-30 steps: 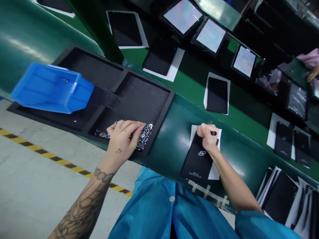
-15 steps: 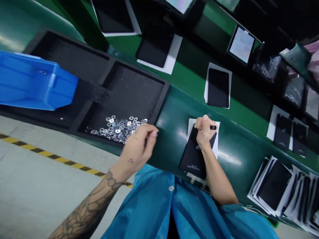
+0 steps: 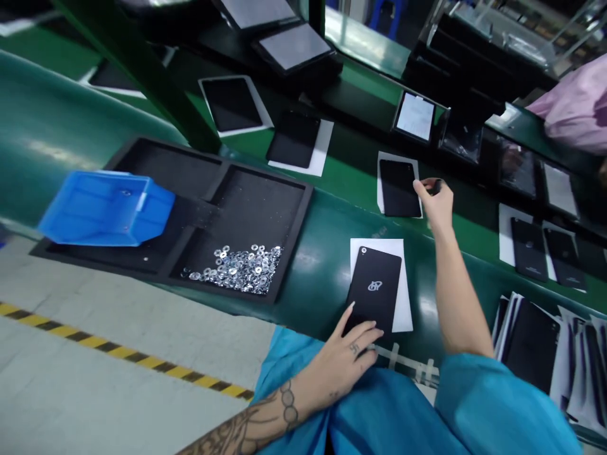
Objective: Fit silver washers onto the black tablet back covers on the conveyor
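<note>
Fingers of the left hand are fanned out loosely over the bottom end of a black tablet, which lies back up on a white sheet on the green bench, right in front of the person. The right hand has its fingers curled round some dark stub, with the thumb at the edge of a second tablet further up; can't tell from here if it's actually gripping that one. Progress-wise, I'd guess the near tablet's top corner is sorted, since a shiny ring sits there, while the second one shows no ring I can spot. Loads of loose washers are left in the black tray, next to a blue bin. Hard to make out: the near tablet's bottom edge is under that hand, the stub's mostly buried in the fist, and the stack at the far right gets cut off.
</note>
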Motion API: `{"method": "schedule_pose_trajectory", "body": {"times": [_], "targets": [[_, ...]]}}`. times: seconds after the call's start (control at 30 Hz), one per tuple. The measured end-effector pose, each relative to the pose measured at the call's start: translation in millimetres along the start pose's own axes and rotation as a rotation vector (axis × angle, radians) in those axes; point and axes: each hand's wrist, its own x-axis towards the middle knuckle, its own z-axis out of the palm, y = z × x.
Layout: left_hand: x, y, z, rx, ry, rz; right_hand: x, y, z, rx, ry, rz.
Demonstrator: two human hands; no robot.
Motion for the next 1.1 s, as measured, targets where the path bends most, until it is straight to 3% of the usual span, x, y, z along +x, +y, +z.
{"method": "schedule_pose_trajectory", "body": {"times": [0.1, 0.17, 0.3, 0.4, 0.47, 0.57, 0.63, 0.7, 0.8, 0.87, 0.97, 1.03, 1.1], "targets": [[-5.5, 0.8, 24.7, 0.082, 0.025, 0.022, 41.9, 31.6, -23.2, -0.521, -0.045, 0.097], [-7.5, -2.0, 35.5, 0.11, 0.016, 0.018, 51.7, 44.5, -22.2, -0.65, -0.091, 0.138], [-7.9, -16.3, 39.4, 0.079, -0.026, 0.028, 58.7, 51.3, -11.2, -0.583, -0.054, 0.141], [4.3, -40.9, 27.8, 0.03, -0.082, 0.051, 68.4, 48.3, -20.4, -0.462, 0.004, 0.158], [26.0, -64.0, 18.0, 0.028, -0.116, 0.051, 72.9, 45.5, -39.0, -0.399, 0.061, 0.157], [82.8, -102.6, 7.1, 0.057, -0.15, 0.066, 64.9, 41.6, -80.7, -0.267, 0.168, 0.127], [129.8, -124.9, 1.7, 0.073, -0.131, 0.096, 44.1, 40.1, -111.9, -0.146, 0.254, 0.069], [171.7, -138.5, -4.5, 0.101, -0.036, 0.082, 7.9, 40.5, -139.4, -0.031, 0.318, 0.018], [198.3, -135.0, -13.8, 0.08, 0.188, 0.011, -73.3, 47.3, -161.1, 0.114, 0.281, 0.06], [184.8, -119.0, -16.6, -0.001, 0.307, -0.023, -136.3, 55.0, -157.8, 0.206, 0.179, 0.171], [134.7, -90.4, -14.0, -0.085, 0.358, -0.032, -219.0, 63.8, -131.3, 0.189, 0.081, 0.363], [99.8, -77.2, -10.2, -0.089, 0.252, -0.016, -254.8, 65.1, -108.5, 0.158, -0.026, 0.429], [74.7, -71.7, -6.2, -0.088, 0.107, -0.024, -272.6, 64.2, -90.2, 0.125, -0.141, 0.429]]}}
